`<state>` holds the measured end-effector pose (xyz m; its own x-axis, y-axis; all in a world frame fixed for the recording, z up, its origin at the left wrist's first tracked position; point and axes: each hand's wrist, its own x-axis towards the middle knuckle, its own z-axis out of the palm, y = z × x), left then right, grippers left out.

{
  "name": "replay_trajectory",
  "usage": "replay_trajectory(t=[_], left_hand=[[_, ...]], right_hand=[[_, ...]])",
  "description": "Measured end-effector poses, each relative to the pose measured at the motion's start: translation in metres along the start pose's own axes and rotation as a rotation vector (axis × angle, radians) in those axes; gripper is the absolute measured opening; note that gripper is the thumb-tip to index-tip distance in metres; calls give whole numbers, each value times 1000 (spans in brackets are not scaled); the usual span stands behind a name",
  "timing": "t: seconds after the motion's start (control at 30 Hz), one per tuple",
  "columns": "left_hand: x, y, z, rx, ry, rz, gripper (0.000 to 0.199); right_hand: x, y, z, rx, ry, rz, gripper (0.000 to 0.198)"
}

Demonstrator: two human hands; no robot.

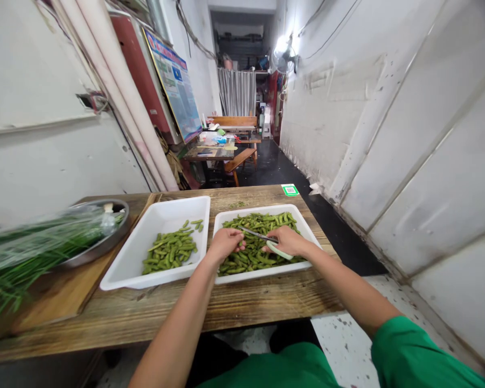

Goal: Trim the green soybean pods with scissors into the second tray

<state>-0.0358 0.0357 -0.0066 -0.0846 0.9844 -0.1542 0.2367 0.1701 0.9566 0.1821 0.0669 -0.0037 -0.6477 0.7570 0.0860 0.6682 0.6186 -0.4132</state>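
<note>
From the head camera I see my left hand curled over the pods in the right tray, its fingers drawn together as if pinching one, though I cannot make out exactly which pod it grips. My right hand is closed around the pale handle of a pair of scissors, whose blades point left toward the left hand's fingers, just above the heap. Both hands sit over the middle of that tray, close together.

Just beside it, to the left, a second white tray holds a smaller pile of pods gathered toward its near half. Both trays rest on a wooden table. Farther left a metal basin sits on a wooden board, with a bundle of long green stalks wrapped in clear plastic lying across it.
</note>
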Motion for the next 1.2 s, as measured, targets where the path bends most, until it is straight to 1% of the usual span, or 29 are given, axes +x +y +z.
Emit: replay_trajectory(t=[0.03, 0.1, 0.13, 0.2, 0.23, 0.27, 0.3, 0.33, 0.37, 0.4, 0.43, 0.47, 0.53, 0.63, 0.7, 0.77, 0.87, 0.97, 1.0, 1.03, 1.07, 1.2], left_hand=[[-5, 4, -11, 95, 95, 56, 12], [-15, 14, -38, 406, 375, 194, 19], [-19, 18, -52, 568, 508, 216, 22], [-25, 25, -73, 794, 660, 167, 28], [-26, 26, -77, 869, 702, 179, 28], [-25, 26, -77, 910, 691, 204, 26], [-23, 25, -73, 919, 638, 248, 22], [-20, 23, -66, 901, 549, 303, 17], [-15, 20, -57, 856, 430, 343, 12], [-11, 16, -46, 796, 341, 375, 11], [-7, 13, -37, 740, 276, 399, 17], [-3, 10, -29, 689, 244, 420, 25], [2, 4, -19, 588, 221, 450, 34], [5, 0, -17, 487, 165, 425, 31], [4, -1, -21, 491, 129, 387, 29], [3, 2, -25, 523, 118, 369, 27], [-1, 10, -32, 574, 141, 368, 21], [-4, 17, -31, 597, 237, 351, 8], [-5, 17, -28, 560, 270, 331, 3], [-5, 17, -23, 494, 288, 306, 5], [-5, 16, -17, 397, 288, 280, 11], [-5, 5, 10, -8, 171, 217, 35]], right_hand=[[0, 2, 0, 1, 7, 6, 37], [1, 5, 1, 2, 25, 21, 38], [2, 6, 2, 1, 35, 28, 38], [2, 8, 3, -5, 53, 38, 40], [3, 8, 3, -10, 58, 42, 40], [3, 8, 3, -16, 62, 44, 41], [3, 8, 3, -23, 64, 46, 40], [3, 7, 3, -32, 66, 47, 40], [3, 7, 3, -41, 68, 48, 40], [3, 6, 3, -51, 70, 49, 39], [3, 6, 3, -60, 71, 49, 40], [3, 5, 3, -69, 72, 49, 40], [2, 5, 3, -82, 70, 45, 39], [2, 4, 3, -92, 73, 41, 38], [2, 3, 3, -93, 78, 38, 38], [2, 3, 3, -87, 82, 35, 38], [2, 3, 4, -69, 92, 40, 39], [2, 2, 3, -43, 111, 49, 41], [2, 2, 2, -30, 122, 51, 42], [2, 1, 1, -3, 132, 51, 43], [2, 1, 1, 37, 141, 49, 44], [2, 0, 0, 224, 144, 40, 46]])
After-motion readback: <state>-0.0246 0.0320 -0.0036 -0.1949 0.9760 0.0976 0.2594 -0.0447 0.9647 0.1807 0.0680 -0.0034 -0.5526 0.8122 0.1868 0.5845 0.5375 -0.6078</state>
